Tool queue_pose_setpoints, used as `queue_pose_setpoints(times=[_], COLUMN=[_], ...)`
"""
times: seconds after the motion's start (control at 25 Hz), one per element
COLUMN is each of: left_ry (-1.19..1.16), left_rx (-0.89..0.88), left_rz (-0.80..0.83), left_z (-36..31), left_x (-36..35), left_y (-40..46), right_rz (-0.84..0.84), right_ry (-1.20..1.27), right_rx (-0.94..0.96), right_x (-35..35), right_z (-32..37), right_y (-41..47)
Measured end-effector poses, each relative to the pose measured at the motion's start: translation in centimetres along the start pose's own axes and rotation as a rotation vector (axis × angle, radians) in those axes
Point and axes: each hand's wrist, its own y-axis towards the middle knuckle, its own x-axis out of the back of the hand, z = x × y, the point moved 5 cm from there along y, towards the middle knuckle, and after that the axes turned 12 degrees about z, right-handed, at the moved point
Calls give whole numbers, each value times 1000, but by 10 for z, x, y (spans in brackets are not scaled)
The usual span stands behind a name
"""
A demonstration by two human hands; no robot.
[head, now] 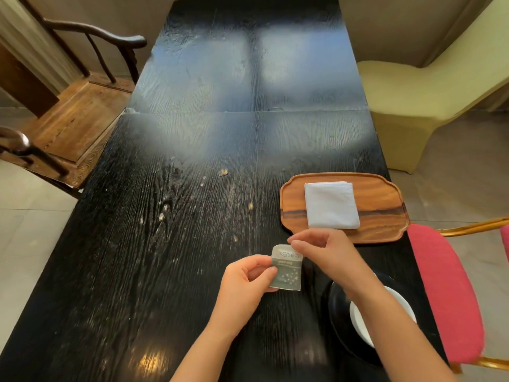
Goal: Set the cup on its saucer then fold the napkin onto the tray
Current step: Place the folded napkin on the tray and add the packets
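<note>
A folded white napkin lies flat on the wooden tray at the right side of the black table. Both hands hold a small grey sachet above the table, just in front of the tray. My left hand pinches its left edge. My right hand pinches its top right corner. Under my right forearm sits a black saucer with a white cup on it, both partly hidden by the arm.
The long black table stretches ahead, with crumbs near its middle. A wooden armchair stands at the left, a pale yellow chair at the far right, and a red-cushioned chair close at the right.
</note>
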Motion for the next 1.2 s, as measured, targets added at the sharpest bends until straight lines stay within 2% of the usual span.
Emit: queue_pose_setpoints(times=[0.24,0.4,0.68,0.84,0.96,1.08,1.2], left_ry=[25,50,92,546,808,1054,1247], left_rx=[6,-23,-86,-210,-304,-247,-143], left_rz=[-10,-8,-17,-88,34,125,192], left_z=[-7,-10,-18,-27,-28,-13,-1], left_x=[-19,-43,-99,-128,-163,-189,-203], left_y=[9,21,60,89,113,133,146], right_rz=[70,34,-20,-82,-13,37,10], right_ry=[-53,-116,-104,-149,-227,-262,-324], right_rx=[24,-28,0,-81,-187,-231,-231], right_x=[24,48,121,196,225,230,229], right_z=[2,-4,-10,-21,-43,-60,-67], right_y=[-12,-18,-18,13,44,67,79])
